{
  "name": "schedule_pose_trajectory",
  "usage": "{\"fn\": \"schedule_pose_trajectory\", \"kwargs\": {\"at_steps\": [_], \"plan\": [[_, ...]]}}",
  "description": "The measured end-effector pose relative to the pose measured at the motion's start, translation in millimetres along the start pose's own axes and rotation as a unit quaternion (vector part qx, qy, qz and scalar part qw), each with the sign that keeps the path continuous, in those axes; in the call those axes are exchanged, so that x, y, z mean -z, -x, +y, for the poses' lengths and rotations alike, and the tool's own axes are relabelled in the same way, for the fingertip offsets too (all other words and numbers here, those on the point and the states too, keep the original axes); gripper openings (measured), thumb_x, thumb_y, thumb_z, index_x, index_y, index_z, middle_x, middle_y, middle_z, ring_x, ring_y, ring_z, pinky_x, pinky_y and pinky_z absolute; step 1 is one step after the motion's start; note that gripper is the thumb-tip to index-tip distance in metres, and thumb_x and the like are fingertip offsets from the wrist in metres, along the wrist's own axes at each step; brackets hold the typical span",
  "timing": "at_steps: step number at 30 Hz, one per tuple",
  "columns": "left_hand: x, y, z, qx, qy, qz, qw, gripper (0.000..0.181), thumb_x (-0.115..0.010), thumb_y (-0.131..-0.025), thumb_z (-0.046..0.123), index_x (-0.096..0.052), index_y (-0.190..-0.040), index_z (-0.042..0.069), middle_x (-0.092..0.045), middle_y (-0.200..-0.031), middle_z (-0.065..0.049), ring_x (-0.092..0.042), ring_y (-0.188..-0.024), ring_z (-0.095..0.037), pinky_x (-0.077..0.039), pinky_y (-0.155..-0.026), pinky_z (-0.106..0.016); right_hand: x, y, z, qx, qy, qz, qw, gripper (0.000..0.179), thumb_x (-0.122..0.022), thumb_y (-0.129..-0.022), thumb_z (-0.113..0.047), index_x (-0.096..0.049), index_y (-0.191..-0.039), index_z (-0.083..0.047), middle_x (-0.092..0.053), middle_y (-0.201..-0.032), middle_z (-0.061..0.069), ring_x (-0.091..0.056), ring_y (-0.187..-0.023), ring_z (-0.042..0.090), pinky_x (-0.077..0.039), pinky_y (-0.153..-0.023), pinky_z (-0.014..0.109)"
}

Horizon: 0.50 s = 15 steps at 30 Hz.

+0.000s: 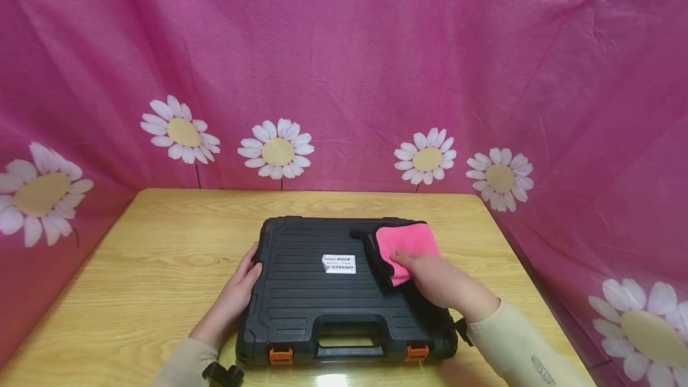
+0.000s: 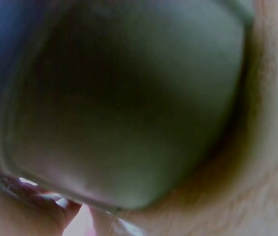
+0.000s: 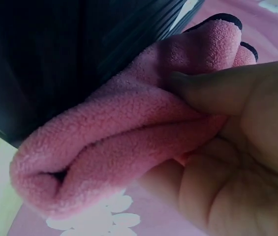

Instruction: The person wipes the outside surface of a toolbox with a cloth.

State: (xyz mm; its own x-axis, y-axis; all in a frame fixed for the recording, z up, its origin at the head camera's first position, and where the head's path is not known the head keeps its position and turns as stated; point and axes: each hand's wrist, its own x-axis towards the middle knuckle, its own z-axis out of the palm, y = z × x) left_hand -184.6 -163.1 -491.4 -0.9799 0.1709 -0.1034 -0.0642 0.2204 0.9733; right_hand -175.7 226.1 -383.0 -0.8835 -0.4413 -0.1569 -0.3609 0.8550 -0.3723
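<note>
A black plastic tool case [image 1: 301,297] lies closed on the table, its handle and two orange latches [image 1: 281,356] on the near side. At its left edge my left hand [image 1: 239,288] rests, fingers and thumb laid against the side. My right hand [image 1: 443,279] grips a folded pink cloth [image 1: 411,240] with black edging over the right part of the lid. In the right wrist view the thumb lies on top of the plush cloth [image 3: 114,128] and fingers show beneath. The left wrist view is dark and blurred, with only part of the left hand [image 2: 30,211] at the lower left.
The case lies on a light wooden table [image 1: 172,243], near its front edge. A white label [image 1: 339,264] is stuck on the lid. Behind and at both sides hangs a magenta curtain [image 1: 344,64] printed with white daisies.
</note>
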Motion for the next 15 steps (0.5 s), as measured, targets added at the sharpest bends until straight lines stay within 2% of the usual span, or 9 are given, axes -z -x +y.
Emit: {"fn": "schedule_pose_trajectory", "kwargs": {"at_steps": [10, 12, 15], "plan": [[0.3, 0.5, 0.6, 0.0, -0.003, 0.002, 1.0, 0.062, -0.034, -0.114, 0.025, -0.005, -0.167, 0.011, -0.003, -0.172, -0.023, -0.007, -0.158, -0.044, -0.013, -0.126, -0.06, -10, 34.3, -13, -0.052, -0.077, -0.022, 0.9954, 0.044, -0.053, -0.106, -0.018, -0.055, -0.151, -0.015, -0.052, -0.156, 0.009, -0.045, -0.147, 0.034, -0.034, -0.119, 0.06], [0.3, 0.7, 0.7, 0.0, -0.002, 0.002, 1.0, 0.062, -0.034, -0.114, 0.025, -0.005, -0.167, 0.011, -0.003, -0.172, -0.023, -0.007, -0.158, -0.044, -0.014, -0.126, -0.06, -12, 39.6, -16, -0.086, -0.132, -0.031, 0.987, 0.045, -0.051, -0.107, -0.028, -0.054, -0.151, -0.019, -0.049, -0.158, 0.007, -0.041, -0.15, 0.035, -0.03, -0.12, 0.062], [0.2, 0.8, 0.4, -0.002, 0.0, -0.001, 1.0, 0.062, -0.033, -0.114, 0.024, -0.004, -0.167, 0.01, -0.002, -0.172, -0.023, -0.008, -0.158, -0.044, -0.014, -0.126, -0.061, -17, 45.8, -20, -0.144, -0.208, -0.038, 0.9667, 0.053, -0.048, -0.106, -0.048, -0.053, -0.153, -0.023, -0.046, -0.161, 0.007, -0.036, -0.152, 0.037, -0.025, -0.121, 0.066]]}}
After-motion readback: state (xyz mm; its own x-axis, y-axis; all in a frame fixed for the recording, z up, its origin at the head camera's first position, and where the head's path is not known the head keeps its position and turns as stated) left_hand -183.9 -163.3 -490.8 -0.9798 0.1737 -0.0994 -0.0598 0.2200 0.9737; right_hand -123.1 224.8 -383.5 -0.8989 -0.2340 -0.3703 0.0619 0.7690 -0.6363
